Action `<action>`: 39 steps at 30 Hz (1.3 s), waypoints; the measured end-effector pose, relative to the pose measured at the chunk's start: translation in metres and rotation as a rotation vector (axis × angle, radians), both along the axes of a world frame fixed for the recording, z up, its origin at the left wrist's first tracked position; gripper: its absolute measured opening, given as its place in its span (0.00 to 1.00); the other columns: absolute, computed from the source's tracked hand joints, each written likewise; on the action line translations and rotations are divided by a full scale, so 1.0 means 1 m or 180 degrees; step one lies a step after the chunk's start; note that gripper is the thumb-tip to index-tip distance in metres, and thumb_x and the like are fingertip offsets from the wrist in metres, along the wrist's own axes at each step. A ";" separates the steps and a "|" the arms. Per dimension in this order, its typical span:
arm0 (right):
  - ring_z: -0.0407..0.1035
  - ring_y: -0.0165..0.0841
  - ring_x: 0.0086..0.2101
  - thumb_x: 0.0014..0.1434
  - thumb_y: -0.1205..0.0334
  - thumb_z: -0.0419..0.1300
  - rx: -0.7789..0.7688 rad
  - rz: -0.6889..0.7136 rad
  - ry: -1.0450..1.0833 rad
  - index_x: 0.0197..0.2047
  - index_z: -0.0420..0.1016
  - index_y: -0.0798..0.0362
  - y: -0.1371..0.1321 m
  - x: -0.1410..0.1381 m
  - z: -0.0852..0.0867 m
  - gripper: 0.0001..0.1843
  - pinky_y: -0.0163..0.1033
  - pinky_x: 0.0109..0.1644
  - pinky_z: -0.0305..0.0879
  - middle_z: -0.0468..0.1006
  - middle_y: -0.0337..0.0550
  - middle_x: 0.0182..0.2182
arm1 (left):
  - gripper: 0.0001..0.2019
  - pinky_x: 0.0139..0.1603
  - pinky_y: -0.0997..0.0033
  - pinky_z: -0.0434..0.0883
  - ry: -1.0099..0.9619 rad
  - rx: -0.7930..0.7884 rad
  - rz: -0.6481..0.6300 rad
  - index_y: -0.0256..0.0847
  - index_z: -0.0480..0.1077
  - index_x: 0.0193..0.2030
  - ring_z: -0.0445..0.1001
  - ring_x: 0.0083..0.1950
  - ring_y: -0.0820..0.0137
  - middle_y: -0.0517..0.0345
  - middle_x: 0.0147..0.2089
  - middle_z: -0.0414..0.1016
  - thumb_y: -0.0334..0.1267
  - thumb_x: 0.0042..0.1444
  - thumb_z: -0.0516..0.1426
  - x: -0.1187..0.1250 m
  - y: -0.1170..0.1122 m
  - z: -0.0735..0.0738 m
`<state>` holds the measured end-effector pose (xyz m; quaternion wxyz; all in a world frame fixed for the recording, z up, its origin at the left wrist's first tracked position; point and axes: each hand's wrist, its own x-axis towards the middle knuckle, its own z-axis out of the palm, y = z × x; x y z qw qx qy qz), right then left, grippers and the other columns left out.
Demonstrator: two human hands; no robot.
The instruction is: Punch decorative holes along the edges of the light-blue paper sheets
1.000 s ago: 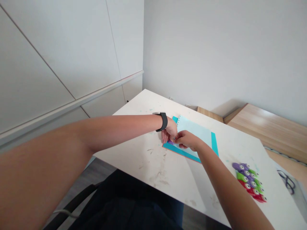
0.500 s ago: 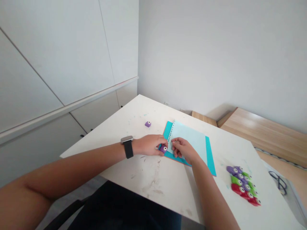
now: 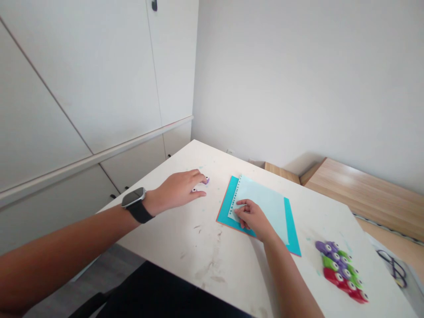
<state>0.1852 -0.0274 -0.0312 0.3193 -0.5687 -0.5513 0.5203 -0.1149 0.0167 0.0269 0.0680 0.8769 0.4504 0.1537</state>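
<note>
My left hand (image 3: 179, 189) reaches across the white table (image 3: 205, 247) with a dark watch on its wrist. Its fingers close over a small purple paper punch (image 3: 194, 190), of which only a white dot and a purple edge show. A second purple punch (image 3: 206, 179) sits just beyond the fingertips. My right hand (image 3: 252, 217) lies on a pale blue sheet (image 3: 268, 205), fingertips pressing near its punched left edge. The sheet rests on a teal mat (image 3: 225, 205).
Several purple, green and red punches (image 3: 341, 270) are clustered at the table's right front. Black glasses (image 3: 394, 265) lie at the far right edge. A wooden surface (image 3: 371, 185) adjoins the table behind. White cabinets (image 3: 82, 88) stand to the left.
My left hand has carried the purple punch away from the sheet's edge, leftward to beside the other purple punch. My right hand stays on the sheet.
</note>
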 end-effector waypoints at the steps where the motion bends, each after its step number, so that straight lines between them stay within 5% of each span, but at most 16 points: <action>1: 0.61 0.25 0.16 0.55 0.50 0.62 0.0093 -0.0040 -0.0112 0.48 0.67 0.54 0.000 0.000 0.001 0.21 0.31 0.19 0.54 0.70 0.32 0.24 | 0.17 0.49 0.67 0.65 -0.0119 0.0041 -0.0027 0.45 0.71 0.53 0.73 0.49 0.63 0.52 0.51 0.74 0.50 0.62 0.55 0.009 -0.004 0.003; 5: 0.69 0.32 0.29 0.57 0.52 0.61 0.0994 -0.0051 -0.1002 0.46 0.73 0.52 -0.002 0.008 0.008 0.17 0.40 0.35 0.68 0.75 0.40 0.33 | 0.12 0.48 0.67 0.66 -0.0380 -0.0202 -0.0344 0.45 0.74 0.46 0.75 0.47 0.64 0.55 0.45 0.78 0.47 0.64 0.53 0.052 -0.008 0.002; 9: 0.64 0.46 0.54 0.52 0.50 0.68 0.1836 0.0357 -0.2043 0.53 0.75 0.49 -0.004 0.014 0.009 0.26 0.52 0.58 0.61 0.74 0.49 0.51 | 0.18 0.46 0.67 0.70 -0.0812 -0.0646 -0.0213 0.43 0.71 0.52 0.78 0.45 0.62 0.52 0.50 0.78 0.46 0.57 0.60 0.088 0.011 -0.017; 13: 0.58 0.49 0.60 0.50 0.45 0.70 0.1718 0.0588 -0.2563 0.60 0.70 0.46 -0.006 0.015 0.003 0.37 0.54 0.62 0.56 0.67 0.51 0.60 | 0.37 0.33 0.70 0.72 -0.1416 -0.1923 0.0041 0.42 0.60 0.64 0.79 0.35 0.66 0.42 0.60 0.72 0.48 0.49 0.65 0.109 0.034 -0.036; 17: 0.59 0.47 0.60 0.51 0.41 0.67 0.1712 0.0663 -0.2663 0.62 0.68 0.49 -0.005 0.016 0.000 0.39 0.51 0.62 0.57 0.66 0.52 0.60 | 0.40 0.22 0.74 0.68 -0.1976 -0.2715 0.0174 0.42 0.57 0.65 0.77 0.29 0.71 0.42 0.62 0.69 0.51 0.48 0.65 0.118 0.047 -0.047; 21: 0.58 0.47 0.60 0.52 0.39 0.66 0.1758 0.0673 -0.2676 0.62 0.67 0.50 -0.005 0.017 0.000 0.39 0.51 0.63 0.56 0.66 0.52 0.61 | 0.37 0.22 0.75 0.66 -0.1824 -0.2570 0.0186 0.36 0.64 0.60 0.74 0.26 0.71 0.51 0.43 0.79 0.54 0.47 0.65 0.126 0.058 -0.055; 25: 0.59 0.47 0.60 0.54 0.40 0.65 0.1759 0.0639 -0.2637 0.63 0.67 0.51 -0.005 0.018 0.000 0.38 0.51 0.64 0.56 0.66 0.53 0.61 | 0.34 0.23 0.72 0.65 -0.1477 -0.2443 0.0306 0.35 0.69 0.54 0.71 0.23 0.69 0.58 0.29 0.77 0.57 0.47 0.64 0.137 0.071 -0.061; 34: 0.66 0.45 0.55 0.59 0.49 0.63 0.1982 0.0054 -0.1993 0.57 0.72 0.51 0.003 0.024 -0.002 0.25 0.51 0.60 0.62 0.74 0.51 0.53 | 0.18 0.38 0.71 0.70 -0.1685 -0.1501 0.0044 0.37 0.75 0.40 0.77 0.38 0.65 0.53 0.38 0.80 0.49 0.48 0.63 0.156 0.088 -0.079; 36: 0.68 0.43 0.52 0.61 0.51 0.60 0.2143 -0.0391 -0.1747 0.54 0.73 0.51 0.007 0.031 0.002 0.20 0.50 0.57 0.65 0.76 0.50 0.50 | 0.15 0.38 0.71 0.70 -0.1719 -0.1343 -0.0038 0.38 0.76 0.38 0.77 0.37 0.66 0.54 0.36 0.80 0.48 0.51 0.62 0.157 0.086 -0.069; 39: 0.70 0.42 0.49 0.64 0.50 0.56 0.2362 -0.1230 -0.1544 0.51 0.73 0.52 0.010 0.044 0.014 0.18 0.48 0.50 0.69 0.77 0.50 0.48 | 0.12 0.36 0.71 0.69 -0.1886 -0.0610 0.0071 0.40 0.75 0.39 0.75 0.36 0.69 0.56 0.36 0.79 0.47 0.57 0.60 0.153 0.078 -0.028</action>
